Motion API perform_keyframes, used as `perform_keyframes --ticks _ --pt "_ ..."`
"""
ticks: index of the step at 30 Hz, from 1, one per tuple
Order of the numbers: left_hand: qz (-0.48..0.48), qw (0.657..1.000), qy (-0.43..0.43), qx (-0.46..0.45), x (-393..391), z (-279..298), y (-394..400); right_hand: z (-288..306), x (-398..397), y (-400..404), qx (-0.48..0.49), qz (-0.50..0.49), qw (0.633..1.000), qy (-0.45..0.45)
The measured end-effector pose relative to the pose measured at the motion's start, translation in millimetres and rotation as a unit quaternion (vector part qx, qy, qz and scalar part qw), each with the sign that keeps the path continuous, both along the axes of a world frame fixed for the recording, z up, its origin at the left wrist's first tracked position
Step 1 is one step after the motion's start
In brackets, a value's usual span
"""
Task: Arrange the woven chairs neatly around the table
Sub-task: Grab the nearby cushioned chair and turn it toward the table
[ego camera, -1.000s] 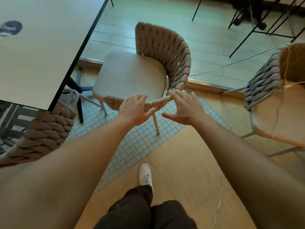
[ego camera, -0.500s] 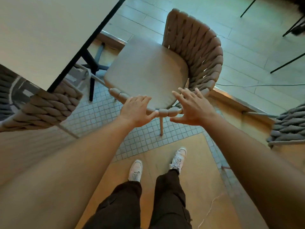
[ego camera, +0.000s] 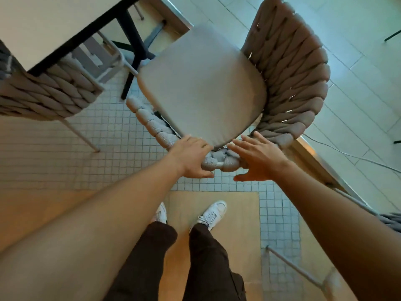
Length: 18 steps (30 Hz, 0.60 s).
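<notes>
A beige woven chair [ego camera: 290, 68] with a grey seat cushion stands in front of me, its seat corner close to the pale table [ego camera: 43, 29] at the upper left. My left hand [ego camera: 191, 158] lies over the chair's near braided rim, fingers on top and thumb underneath. My right hand [ego camera: 259, 158] is at the same rim beside the backrest end, fingers spread and straight, palm against the braid. A second woven chair [ego camera: 47, 94] sits at the left, partly under the table edge.
The table's black legs [ego camera: 134, 46] stand just beyond the seat. A raised floor edge [ego camera: 314, 161] and a cable [ego camera: 347, 155] run along the right. A third chair's leg [ego camera: 303, 272] and woven edge [ego camera: 390, 220] are at the lower right. My feet [ego camera: 212, 213] stand on the wooden floor.
I have stepped closer, so the chair now fills the view from above. Both hands have stayed at its near rim, and the left hand has settled over the braid.
</notes>
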<state>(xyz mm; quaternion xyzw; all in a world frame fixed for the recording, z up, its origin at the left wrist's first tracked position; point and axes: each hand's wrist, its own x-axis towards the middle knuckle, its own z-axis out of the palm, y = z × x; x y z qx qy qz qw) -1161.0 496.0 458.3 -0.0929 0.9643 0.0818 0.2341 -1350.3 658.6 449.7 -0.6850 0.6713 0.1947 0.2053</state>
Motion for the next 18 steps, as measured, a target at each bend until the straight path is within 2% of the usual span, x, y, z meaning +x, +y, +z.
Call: perform_keyframes --ticks 3,7,11,18 --pt "0.017 0.999 -0.044 -0.015 -9.2 -15.2 4.4 -12.5 -4.6 -6.1 -0.015 0.007 1.0 -0.024" --pt "0.008 0.997 -0.055 -0.052 -11.2 -24.6 4.3 -14.5 -3.3 -6.8 -0.083 0.02 0.996 -0.014" --pt "-0.003 0.997 -0.054 -0.062 -12.8 -23.1 4.7 -15.0 -5.5 -6.3 -0.078 0.031 0.996 -0.017" --pt "0.031 0.996 -0.065 -0.059 -15.6 -18.1 -9.8 -4.6 -4.7 -27.7 -0.088 0.047 0.995 0.017"
